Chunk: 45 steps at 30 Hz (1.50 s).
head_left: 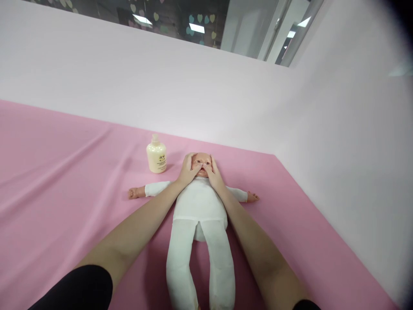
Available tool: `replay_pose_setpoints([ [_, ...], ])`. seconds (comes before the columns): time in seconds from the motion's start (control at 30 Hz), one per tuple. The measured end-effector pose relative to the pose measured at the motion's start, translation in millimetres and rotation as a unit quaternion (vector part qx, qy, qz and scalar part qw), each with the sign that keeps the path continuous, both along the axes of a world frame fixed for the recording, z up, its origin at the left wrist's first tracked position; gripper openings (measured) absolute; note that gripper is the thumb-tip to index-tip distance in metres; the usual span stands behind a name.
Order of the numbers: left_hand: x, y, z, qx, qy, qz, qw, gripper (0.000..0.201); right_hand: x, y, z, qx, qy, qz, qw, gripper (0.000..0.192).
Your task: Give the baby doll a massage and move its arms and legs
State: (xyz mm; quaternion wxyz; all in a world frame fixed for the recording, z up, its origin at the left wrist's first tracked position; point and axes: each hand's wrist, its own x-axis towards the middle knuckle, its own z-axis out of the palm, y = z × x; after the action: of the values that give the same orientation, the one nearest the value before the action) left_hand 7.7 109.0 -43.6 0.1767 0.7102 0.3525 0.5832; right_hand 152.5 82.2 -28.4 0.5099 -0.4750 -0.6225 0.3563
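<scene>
A baby doll (200, 200) with a white cloth body lies on its back, arms spread to both sides and legs toward me. My left hand (188, 169) cups the left side of its head, fingers wrapped round the side and thumb lying beside the nose. On the other side my right hand (213, 173) holds the head the same way, its thumb meeting the left one near the nose. Both thumbs cover parts of the cheeks; the doll's eyes and forehead show between my hands. The back of the head is hidden.
A cream-coloured pump bottle (157, 157) with dark print stands upright left of the doll's head. Beneath everything lies a pink sheet (64, 172) with creases on the left. A white wall (129, 77) rises behind and on the right, with a window (174, 19) above.
</scene>
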Motion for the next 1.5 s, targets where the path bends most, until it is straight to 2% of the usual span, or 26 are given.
replay_pose_setpoints([
  [0.33, 0.0, 0.0, -1.0, -0.001, 0.002, 0.006, 1.0, 0.044, -0.7, -3.5, 2.6, 0.004, -0.006, -0.002, 1.0, 0.078],
  [0.83, 1.5, 3.5, 2.9, -0.051, -0.009, 0.008, 0.999, 0.052, 0.7, -2.6, -1.1, 0.01, -0.005, -0.003, 1.0, 0.077],
  [1.5, 3.7, -0.4, 4.1, -0.032, -0.009, 0.028, 0.999, 0.048, 0.8, -1.4, -1.7, 0.018, -0.02, -0.009, 1.0, 0.074],
])
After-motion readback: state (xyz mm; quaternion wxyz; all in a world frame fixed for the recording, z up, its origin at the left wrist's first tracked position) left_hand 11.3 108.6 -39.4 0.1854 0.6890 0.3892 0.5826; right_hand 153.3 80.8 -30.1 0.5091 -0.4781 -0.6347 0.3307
